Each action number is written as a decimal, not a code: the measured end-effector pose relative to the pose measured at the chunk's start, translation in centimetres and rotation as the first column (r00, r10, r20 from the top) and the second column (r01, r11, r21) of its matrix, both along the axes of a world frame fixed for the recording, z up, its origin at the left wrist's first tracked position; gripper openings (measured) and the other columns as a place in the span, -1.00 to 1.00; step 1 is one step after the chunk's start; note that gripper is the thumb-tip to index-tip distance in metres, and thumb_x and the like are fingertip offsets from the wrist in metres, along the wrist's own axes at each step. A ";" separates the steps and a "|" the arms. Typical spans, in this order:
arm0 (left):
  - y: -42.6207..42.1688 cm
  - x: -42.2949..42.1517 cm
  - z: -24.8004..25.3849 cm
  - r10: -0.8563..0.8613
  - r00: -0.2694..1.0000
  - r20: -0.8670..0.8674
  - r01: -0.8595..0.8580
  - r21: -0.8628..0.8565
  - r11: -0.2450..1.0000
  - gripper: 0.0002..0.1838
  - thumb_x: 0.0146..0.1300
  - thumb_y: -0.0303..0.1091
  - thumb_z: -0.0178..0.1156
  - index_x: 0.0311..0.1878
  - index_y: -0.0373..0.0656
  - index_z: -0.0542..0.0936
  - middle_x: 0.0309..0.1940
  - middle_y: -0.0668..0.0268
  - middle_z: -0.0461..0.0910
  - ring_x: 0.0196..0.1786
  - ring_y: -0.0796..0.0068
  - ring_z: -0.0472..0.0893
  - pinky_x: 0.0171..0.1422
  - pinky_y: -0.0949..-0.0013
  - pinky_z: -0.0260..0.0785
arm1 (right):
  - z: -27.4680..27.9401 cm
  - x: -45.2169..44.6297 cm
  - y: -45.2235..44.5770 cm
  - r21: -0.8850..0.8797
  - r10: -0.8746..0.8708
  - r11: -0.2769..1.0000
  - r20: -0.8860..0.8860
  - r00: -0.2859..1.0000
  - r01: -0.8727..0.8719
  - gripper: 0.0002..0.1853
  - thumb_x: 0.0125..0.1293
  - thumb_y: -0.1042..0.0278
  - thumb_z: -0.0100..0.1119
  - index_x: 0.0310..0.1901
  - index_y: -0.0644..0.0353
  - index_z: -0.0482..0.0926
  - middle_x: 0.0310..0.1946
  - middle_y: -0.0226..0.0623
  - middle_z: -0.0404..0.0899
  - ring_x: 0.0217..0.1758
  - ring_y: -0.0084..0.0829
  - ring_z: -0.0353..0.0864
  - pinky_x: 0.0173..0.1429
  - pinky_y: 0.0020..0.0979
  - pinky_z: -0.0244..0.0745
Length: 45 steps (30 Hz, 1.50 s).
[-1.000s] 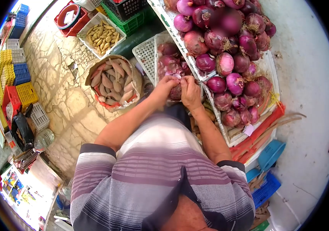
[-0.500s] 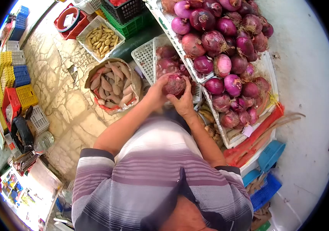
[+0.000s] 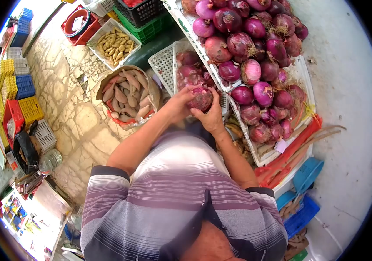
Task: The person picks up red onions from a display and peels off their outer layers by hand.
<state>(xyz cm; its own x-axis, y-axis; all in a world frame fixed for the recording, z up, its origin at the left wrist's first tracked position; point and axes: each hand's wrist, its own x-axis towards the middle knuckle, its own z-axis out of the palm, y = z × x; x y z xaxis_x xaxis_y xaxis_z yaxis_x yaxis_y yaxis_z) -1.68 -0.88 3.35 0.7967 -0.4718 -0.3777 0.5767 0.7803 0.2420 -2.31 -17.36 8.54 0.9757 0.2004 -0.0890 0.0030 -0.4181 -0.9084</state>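
Observation:
Between my two hands is a red onion (image 3: pixel 200 99), its skin rough and flaky on the near side. My left hand (image 3: pixel 180 104) is closed round its left side. From the right, my right hand (image 3: pixel 211 114) grips it, with the thumb against the lower edge. Just beyond my hands stands a white crate (image 3: pixel 178 52) holding more red onions (image 3: pixel 190 73). To the right, a big heap of red onions (image 3: pixel 255 48) fills a white foam tray (image 3: pixel 243 138).
Left of my arms stands a sack of sweet potatoes (image 3: pixel 127 96). Behind it is a white basket of small yellowish roots (image 3: pixel 115 47) beside green and black crates (image 3: pixel 149 26). Coloured baskets (image 3: pixel 30 108) line the far left. A blue basket (image 3: pixel 307 175) sits at right.
The onion has turned in my hands and shifted slightly right, showing a brighter purple top. My fingers have moved a little round it.

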 end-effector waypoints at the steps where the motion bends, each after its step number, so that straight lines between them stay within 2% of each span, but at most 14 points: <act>1: -0.1 0.0 -0.2 0.013 1.000 0.000 -0.013 0.007 1.000 -0.56 0.42 -0.36 0.18 0.34 -0.14 0.43 0.25 0.14 0.55 0.29 0.20 0.58 0.45 0.05 0.43 | 0.3 0.1 0.1 -0.032 0.010 0.999 0.013 1.000 -0.010 0.02 -0.03 0.30 0.62 0.45 0.24 0.19 0.25 0.01 0.47 0.31 -0.11 0.52 0.39 -0.19 0.44; 2: -0.1 0.0 -0.4 0.027 1.000 0.001 -0.027 0.017 1.000 -0.51 0.41 -0.35 0.21 0.37 -0.17 0.42 0.27 0.11 0.55 0.32 0.19 0.56 0.50 0.06 0.39 | 0.3 0.2 0.2 -0.046 0.023 0.999 0.036 0.999 -0.022 0.03 -0.04 0.29 0.62 0.45 0.24 0.19 0.26 0.02 0.46 0.32 -0.09 0.52 0.40 -0.18 0.44; 5: -0.5 0.2 0.5 0.050 0.998 -0.047 -0.048 0.053 0.997 -0.67 0.41 -0.51 0.07 0.21 -0.09 0.46 0.11 0.18 0.59 0.18 0.23 0.63 0.33 0.07 0.52 | 0.1 0.0 0.2 -0.092 0.056 0.995 0.079 0.995 -0.048 0.04 -0.06 0.29 0.64 0.45 0.25 0.20 0.27 0.05 0.45 0.34 -0.05 0.51 0.41 -0.17 0.43; 11: -0.3 0.5 -0.5 -0.014 1.000 0.017 0.011 0.175 0.985 -0.60 0.41 -0.40 0.20 0.29 -0.14 0.47 0.15 0.19 0.59 0.23 0.29 0.61 0.34 0.19 0.53 | -0.5 0.1 -0.2 -0.081 0.090 0.993 0.115 0.989 -0.081 0.05 -0.04 0.23 0.64 0.45 0.28 0.21 0.29 0.11 0.43 0.36 0.04 0.46 0.43 -0.13 0.39; 14: -0.1 1.0 0.1 -0.027 0.999 -0.026 0.032 0.215 0.976 -0.63 0.41 -0.42 0.20 0.25 -0.14 0.47 0.09 0.23 0.59 0.14 0.30 0.64 0.26 0.23 0.56 | -0.5 1.0 -0.4 -0.220 0.169 0.966 0.160 0.972 -0.132 0.05 -0.04 0.22 0.65 0.45 0.30 0.20 0.27 0.15 0.44 0.34 0.09 0.46 0.41 -0.09 0.41; 18: -0.3 1.4 0.3 -0.005 1.000 -0.015 0.009 0.264 0.964 -0.59 0.35 -0.44 0.23 0.23 -0.13 0.40 0.00 0.22 0.59 0.03 0.34 0.66 0.13 0.31 0.57 | -0.8 1.6 -0.5 -0.209 0.209 0.964 0.204 0.956 -0.166 0.05 -0.02 0.17 0.65 0.44 0.31 0.20 0.24 0.18 0.43 0.29 0.16 0.47 0.37 -0.03 0.41; 22: 0.1 2.0 -0.3 -0.075 0.996 -0.038 0.082 0.267 0.960 -0.57 0.36 -0.42 0.25 0.26 -0.13 0.40 0.05 0.20 0.58 0.03 0.33 0.66 0.11 0.25 0.60 | -0.7 2.3 -0.7 -0.256 0.266 0.944 0.227 0.937 -0.206 0.02 0.01 0.09 0.63 0.43 0.28 0.23 0.21 0.14 0.46 0.25 0.15 0.49 0.33 -0.04 0.44; 27: 1.1 2.9 -1.0 -0.190 0.981 -0.048 0.195 0.279 0.940 -0.53 0.39 -0.38 0.25 0.32 -0.19 0.40 0.11 0.17 0.57 0.08 0.35 0.65 0.21 0.25 0.57 | 0.7 4.6 -1.0 -0.205 0.375 0.910 0.029 0.927 -0.362 -0.02 0.02 0.08 0.61 0.42 0.22 0.28 0.24 0.08 0.48 0.31 0.05 0.49 0.38 -0.10 0.42; 30: 0.6 2.6 -1.9 -0.181 0.982 -0.046 0.186 0.257 0.948 -0.49 0.37 -0.28 0.30 0.31 -0.03 0.37 0.07 0.19 0.57 0.00 0.20 0.68 -0.12 0.02 0.71 | 0.5 5.1 -1.6 -0.119 0.381 0.917 -0.027 0.924 -0.381 -0.06 0.02 0.10 0.60 0.41 0.20 0.31 0.26 0.03 0.49 0.34 -0.04 0.50 0.40 -0.15 0.41; 33: 0.4 1.9 -1.6 -0.139 0.990 -0.007 0.135 0.282 0.950 -0.44 0.37 -0.28 0.30 0.37 -0.01 0.33 0.10 0.20 0.55 -0.01 0.17 0.68 -0.13 -0.01 0.71 | -0.8 5.3 -1.5 -0.040 0.374 0.925 -0.060 0.925 -0.377 -0.09 0.03 0.11 0.60 0.40 0.19 0.34 0.24 -0.03 0.52 0.33 -0.14 0.52 0.40 -0.20 0.40; 36: 1.2 1.6 -0.6 -0.202 0.979 0.005 0.191 0.302 0.934 -0.39 0.37 -0.27 0.30 0.43 -0.10 0.33 0.20 0.22 0.52 0.20 0.30 0.60 0.16 0.16 0.62 | -1.8 5.0 -1.8 0.072 0.327 0.945 -0.166 0.930 -0.319 -0.10 0.04 0.13 0.60 0.40 0.17 0.35 0.22 -0.07 0.54 0.31 -0.22 0.53 0.39 -0.24 0.40; 40: 1.5 1.5 -0.5 -0.206 0.978 -0.018 0.204 0.248 0.947 -0.33 0.35 -0.23 0.33 0.47 -0.05 0.31 0.22 0.26 0.49 0.21 0.28 0.60 0.10 0.04 0.67 | -2.1 5.4 -1.7 0.115 0.344 0.939 -0.251 0.905 -0.325 -0.08 0.13 0.24 0.56 0.47 0.22 0.25 0.21 -0.20 0.51 0.30 -0.37 0.47 0.43 -0.33 0.37; 43: 0.7 1.3 0.8 -0.136 0.987 -0.086 0.153 0.237 0.959 -0.34 0.35 -0.23 0.33 0.46 -0.04 0.32 0.20 0.29 0.48 0.19 0.29 0.60 0.08 0.02 0.67 | -0.5 5.4 -1.3 0.122 0.363 0.931 -0.235 0.902 -0.343 -0.10 0.12 0.21 0.55 0.45 0.24 0.28 0.24 -0.10 0.50 0.34 -0.29 0.46 0.46 -0.27 0.35; 45: 0.7 1.2 0.8 -0.083 0.992 -0.098 0.108 0.283 0.953 -0.37 0.37 -0.23 0.32 0.45 -0.03 0.32 0.18 0.30 0.49 0.17 0.33 0.60 0.10 0.10 0.66 | 0.8 5.2 -0.7 -0.044 0.312 0.947 -0.105 0.944 -0.318 -0.12 0.10 0.19 0.55 0.44 0.17 0.32 0.24 -0.06 0.52 0.33 -0.15 0.50 0.42 -0.20 0.38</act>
